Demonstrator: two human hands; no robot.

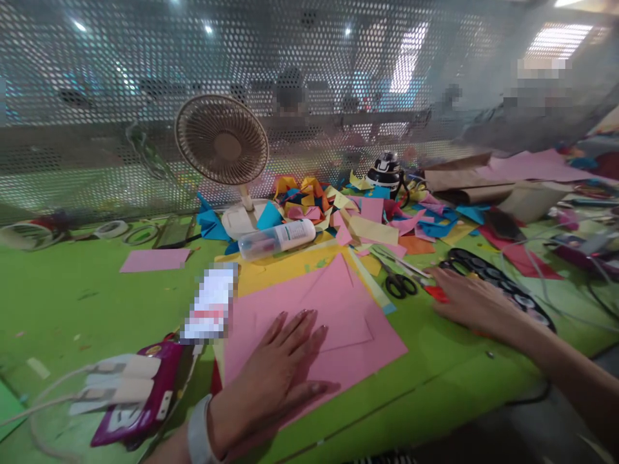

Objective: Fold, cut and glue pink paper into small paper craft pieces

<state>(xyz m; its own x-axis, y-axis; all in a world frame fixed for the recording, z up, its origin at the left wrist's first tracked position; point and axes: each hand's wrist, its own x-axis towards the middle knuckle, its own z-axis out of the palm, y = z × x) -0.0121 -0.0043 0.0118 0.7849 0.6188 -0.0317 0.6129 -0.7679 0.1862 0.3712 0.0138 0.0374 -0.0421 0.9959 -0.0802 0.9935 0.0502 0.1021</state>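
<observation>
My left hand (285, 364) lies flat on a sheet of pink paper (348, 290), fingers stretched out and a light band at its wrist. Lines and edges on the sheet suggest a fold or a smaller piece on it. Yellow paper (265, 274) shows beneath. My right hand (464, 299) is over the green table beside a black tray with round wells (503, 283). A small red piece (436, 294) shows at its fingertips; whether it is gripped I cannot tell, as the fingers are partly hidden and blurred. Scissors with black handles (400, 285) lie just left of that hand.
Behind the paper lie a clear bottle (278, 240), a fan (222, 142) and heaped coloured paper scraps (358, 216). A phone (211, 303) and a purple power strip (145, 393) with cables are at left. A perforated metal screen (329, 64) stands behind.
</observation>
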